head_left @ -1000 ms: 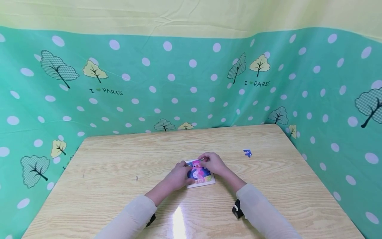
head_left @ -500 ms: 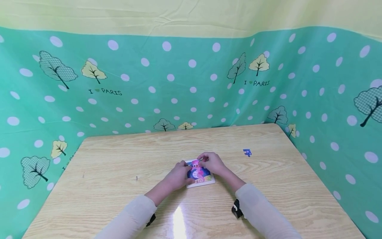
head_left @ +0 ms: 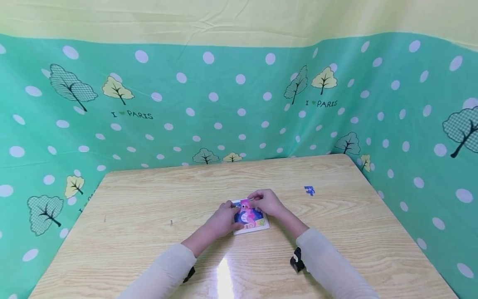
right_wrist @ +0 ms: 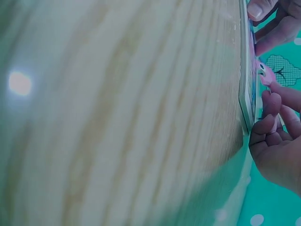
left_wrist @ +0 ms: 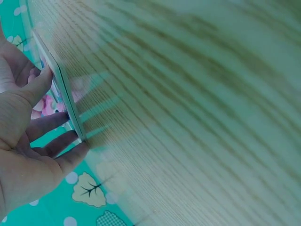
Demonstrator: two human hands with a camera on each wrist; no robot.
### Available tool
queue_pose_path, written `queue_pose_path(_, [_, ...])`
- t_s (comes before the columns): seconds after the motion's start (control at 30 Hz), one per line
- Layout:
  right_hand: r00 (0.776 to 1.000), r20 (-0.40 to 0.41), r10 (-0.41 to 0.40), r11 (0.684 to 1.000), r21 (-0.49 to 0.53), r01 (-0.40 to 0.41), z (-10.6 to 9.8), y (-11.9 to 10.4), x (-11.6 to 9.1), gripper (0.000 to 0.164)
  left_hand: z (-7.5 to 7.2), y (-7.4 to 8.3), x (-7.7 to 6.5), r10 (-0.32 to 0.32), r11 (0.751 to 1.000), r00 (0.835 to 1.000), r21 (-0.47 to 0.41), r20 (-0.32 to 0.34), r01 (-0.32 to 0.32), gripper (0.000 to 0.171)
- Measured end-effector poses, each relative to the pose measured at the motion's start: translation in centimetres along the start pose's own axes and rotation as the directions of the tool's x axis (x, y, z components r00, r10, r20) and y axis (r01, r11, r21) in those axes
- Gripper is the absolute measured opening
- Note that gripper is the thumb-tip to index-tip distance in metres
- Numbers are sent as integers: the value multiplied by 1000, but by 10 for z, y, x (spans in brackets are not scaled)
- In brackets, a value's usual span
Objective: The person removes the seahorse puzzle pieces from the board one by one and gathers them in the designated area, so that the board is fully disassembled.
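In the head view a small square jigsaw puzzle (head_left: 249,218) with a white border lies mid-table, showing a pink animal on dark blue. My left hand (head_left: 223,220) rests along its left side, fingers spread; in the left wrist view the fingertips (left_wrist: 77,151) and thumb touch the board's edge (left_wrist: 70,101). Over the puzzle's far right part, my right hand (head_left: 267,203) pinches a pink puzzle piece (right_wrist: 267,74) with a printed eye between thumb and forefinger. The right wrist view shows this piece tilted up from the board. The right fingers hide the puzzle's upper right corner.
A loose blue puzzle piece (head_left: 309,190) lies on the wooden table (head_left: 149,199), to the right and beyond the board. Green dotted cloth (head_left: 224,104) hangs behind the table and along its sides. Black wrist cameras (head_left: 297,261) sit under the sleeves.
The pink piece in my right hand has tilted slightly, and the right hand has shifted very little. The left hand and the board keep their places.
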State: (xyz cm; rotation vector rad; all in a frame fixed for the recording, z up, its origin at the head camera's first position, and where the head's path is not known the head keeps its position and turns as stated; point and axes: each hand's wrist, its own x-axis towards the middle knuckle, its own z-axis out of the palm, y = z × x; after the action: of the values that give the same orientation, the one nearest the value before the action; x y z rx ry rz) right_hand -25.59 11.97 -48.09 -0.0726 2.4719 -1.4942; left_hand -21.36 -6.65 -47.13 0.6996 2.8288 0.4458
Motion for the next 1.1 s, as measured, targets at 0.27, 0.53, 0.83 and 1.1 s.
queue_pose_path(0.27, [1000, -26, 14, 1000, 27, -13, -5, 0, 1, 16, -1, -1, 2, -4, 1000, 1000, -6, -9, 4, 58])
queue_pose_path(0.53, [999, -28, 25, 999, 21, -24, -9, 2, 3, 16, -1, -1, 1, -6, 1000, 1000, -9, -6, 6, 58])
queue_pose_path(0.83, [999, -32, -1, 1000, 30, 2, -16, 4, 2, 18, 0, 1, 2, -12, 1000, 1000, -1, 8, 12, 59])
queue_pose_path(1.1, [999, -45, 15, 999, 30, -13, -23, 7, 1, 19, 0, 0, 2, -22, 1000, 1000, 1, 11, 22, 59])
